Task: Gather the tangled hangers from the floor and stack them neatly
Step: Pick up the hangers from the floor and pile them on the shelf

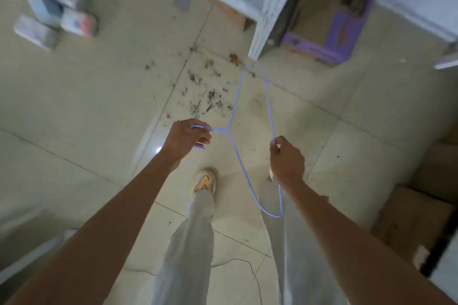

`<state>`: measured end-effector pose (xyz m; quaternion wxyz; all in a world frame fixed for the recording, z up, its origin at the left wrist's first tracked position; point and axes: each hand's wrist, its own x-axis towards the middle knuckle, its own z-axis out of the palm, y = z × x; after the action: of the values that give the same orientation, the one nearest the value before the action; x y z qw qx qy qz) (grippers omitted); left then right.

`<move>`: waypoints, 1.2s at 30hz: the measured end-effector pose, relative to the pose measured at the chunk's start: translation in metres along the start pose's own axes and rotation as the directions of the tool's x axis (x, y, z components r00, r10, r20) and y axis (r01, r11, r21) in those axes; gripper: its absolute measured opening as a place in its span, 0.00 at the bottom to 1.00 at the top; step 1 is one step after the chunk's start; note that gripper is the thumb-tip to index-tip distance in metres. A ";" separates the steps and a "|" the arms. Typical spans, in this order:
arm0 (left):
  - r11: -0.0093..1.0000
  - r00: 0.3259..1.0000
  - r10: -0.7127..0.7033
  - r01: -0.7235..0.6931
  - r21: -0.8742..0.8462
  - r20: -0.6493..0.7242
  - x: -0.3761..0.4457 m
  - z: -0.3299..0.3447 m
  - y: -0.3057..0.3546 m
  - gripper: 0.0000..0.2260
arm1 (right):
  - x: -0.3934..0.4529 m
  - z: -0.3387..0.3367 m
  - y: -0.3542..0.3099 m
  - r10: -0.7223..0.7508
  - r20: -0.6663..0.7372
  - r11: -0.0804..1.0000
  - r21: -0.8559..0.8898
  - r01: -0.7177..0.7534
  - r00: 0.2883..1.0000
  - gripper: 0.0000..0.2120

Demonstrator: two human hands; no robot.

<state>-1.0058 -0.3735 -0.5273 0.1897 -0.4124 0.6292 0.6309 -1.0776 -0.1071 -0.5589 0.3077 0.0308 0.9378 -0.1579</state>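
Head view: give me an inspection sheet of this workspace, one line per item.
Surface: pale tiled floor, dark debris scattered on the tiles ahead.
Job's things: one blue wire hanger held up in the air; no other hangers or stack seen.
Clutter: small packets on the floor far left; purple box far right; cardboard boxes at right.
Hands: left hand grips the hook end; right hand pinches the hanger's wire.
Cables: thin white cord on the floor by the feet.
Surroundings: white shelf unit ahead; image blurred.
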 end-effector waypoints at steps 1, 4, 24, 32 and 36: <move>1.000 1.000 0.024 -0.023 -0.018 0.019 -0.021 -0.003 0.027 0.04 | -0.021 -0.029 -0.008 0.012 -0.015 0.996 0.093 -0.011 1.000 0.10; 0.995 0.989 0.095 -0.096 -0.004 0.117 -0.090 -0.005 0.106 0.05 | -0.094 -0.120 -0.022 0.088 -0.022 0.929 0.362 -0.074 0.996 0.11; 0.921 0.554 0.270 -0.386 -0.044 0.788 -0.475 0.382 0.346 0.09 | -0.481 -0.373 0.165 0.855 -0.298 0.112 0.905 0.412 0.423 0.10; 0.884 0.436 0.136 -0.459 0.090 0.889 -0.564 0.510 0.304 0.06 | -0.509 -0.400 0.259 0.962 -0.175 0.033 0.838 0.545 0.211 0.11; 0.863 0.332 -0.008 -0.474 0.174 0.943 -0.581 0.548 0.275 0.08 | -0.507 -0.402 0.283 0.977 -0.124 0.004 0.822 0.570 0.171 0.11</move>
<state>-1.0266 0.2720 0.0168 0.4963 0.1618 0.5864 0.6194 -0.8517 0.3081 -0.0345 -0.4110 0.5498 0.4388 -0.5799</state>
